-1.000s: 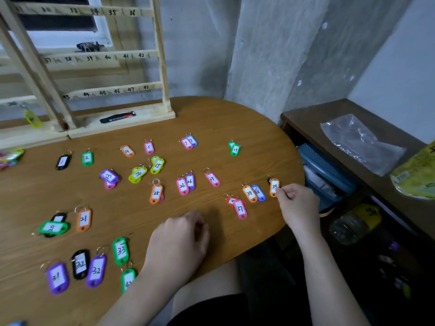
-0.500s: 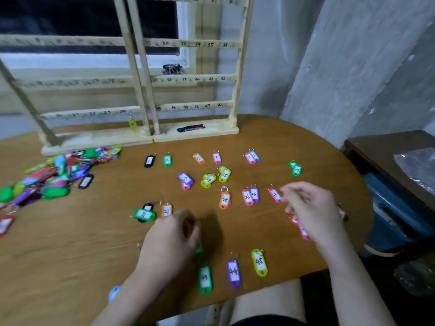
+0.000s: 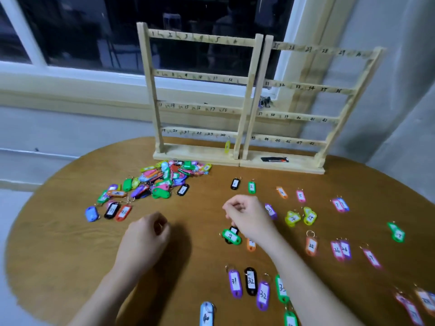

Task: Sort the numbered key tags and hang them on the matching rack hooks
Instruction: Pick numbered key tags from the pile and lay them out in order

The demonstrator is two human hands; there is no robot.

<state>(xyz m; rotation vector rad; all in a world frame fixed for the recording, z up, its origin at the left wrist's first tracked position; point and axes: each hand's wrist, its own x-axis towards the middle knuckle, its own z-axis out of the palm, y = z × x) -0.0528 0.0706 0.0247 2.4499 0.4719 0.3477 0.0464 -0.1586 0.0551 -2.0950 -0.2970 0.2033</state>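
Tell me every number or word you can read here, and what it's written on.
"20": green tag.
"31": purple tag.
"32": black tag and a second purple tag.
"5": pink tag.
"1" to "48": handwritten on the wooden rack rails, many blurred.
Pile tags: unreadable.

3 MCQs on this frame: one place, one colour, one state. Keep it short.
1. Where is the unsorted pile of tags?
A. front of the left rack
B. window sill
C. table's right edge

2. Colour of the one tag hanging on the rack?
A. purple
B. yellow
C. black

3. How is the left hand?
A. flat, fingers straight
B. fingers curled, over the table
C. gripping the rack

Key: 1 A, it lies before the left rack's base. 2 B, it hangs under hook 24. 3 B, fingers curl in; whether they hold anything is hidden.
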